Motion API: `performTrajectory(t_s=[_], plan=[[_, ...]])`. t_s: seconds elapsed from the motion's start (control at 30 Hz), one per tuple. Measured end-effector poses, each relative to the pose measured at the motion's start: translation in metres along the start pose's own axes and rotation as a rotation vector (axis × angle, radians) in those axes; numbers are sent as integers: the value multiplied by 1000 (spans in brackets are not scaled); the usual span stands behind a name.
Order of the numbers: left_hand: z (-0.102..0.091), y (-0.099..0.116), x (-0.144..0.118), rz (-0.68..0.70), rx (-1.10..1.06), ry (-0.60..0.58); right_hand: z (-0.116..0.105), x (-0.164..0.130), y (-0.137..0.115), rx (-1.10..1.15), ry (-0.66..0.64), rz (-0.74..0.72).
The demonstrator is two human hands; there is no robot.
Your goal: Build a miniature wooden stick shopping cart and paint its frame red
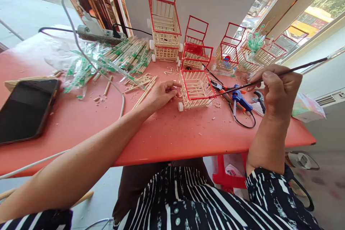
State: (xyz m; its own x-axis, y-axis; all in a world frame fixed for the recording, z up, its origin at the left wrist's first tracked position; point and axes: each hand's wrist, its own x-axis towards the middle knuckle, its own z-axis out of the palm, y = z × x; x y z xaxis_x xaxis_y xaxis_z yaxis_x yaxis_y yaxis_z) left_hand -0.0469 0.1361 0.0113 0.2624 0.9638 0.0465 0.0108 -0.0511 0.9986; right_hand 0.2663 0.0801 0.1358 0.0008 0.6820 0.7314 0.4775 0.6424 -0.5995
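Note:
A small cart of thin wooden sticks stands on the table in front of me, with white wheels and red paint along its top rim and handle. My left hand is at the cart's left side, thumb and index finger closed on its edge. Between the fingers of my right hand is a long dark paintbrush. Its tip touches the red front rim of the cart near the right corner.
Several similar carts line the wall. Wrapped chopsticks and loose sticks lie left of the cart, a phone at the far left. A blue glue gun and pliers lie to the right. A white cable crosses the table.

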Motion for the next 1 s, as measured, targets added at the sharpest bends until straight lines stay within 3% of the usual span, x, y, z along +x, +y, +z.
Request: performTrajectory(t_s=[0.17, 0.33, 0.53, 0.77, 1.0], plan=[[-1, -1, 0, 1, 6, -4, -7, 0, -1, -139, 51, -15], [-1, -1, 1, -9, -6, -4, -6, 0, 0, -59, 85, -47], [0, 0, 1, -23, -22, 4, -4, 0, 0, -121, 10, 13], [2, 2, 1, -24, -17, 4, 1, 6, 6, -171, 82, -61], [0, 1, 0, -6, -10, 3, 14, 3, 10, -196, -41, -30]])
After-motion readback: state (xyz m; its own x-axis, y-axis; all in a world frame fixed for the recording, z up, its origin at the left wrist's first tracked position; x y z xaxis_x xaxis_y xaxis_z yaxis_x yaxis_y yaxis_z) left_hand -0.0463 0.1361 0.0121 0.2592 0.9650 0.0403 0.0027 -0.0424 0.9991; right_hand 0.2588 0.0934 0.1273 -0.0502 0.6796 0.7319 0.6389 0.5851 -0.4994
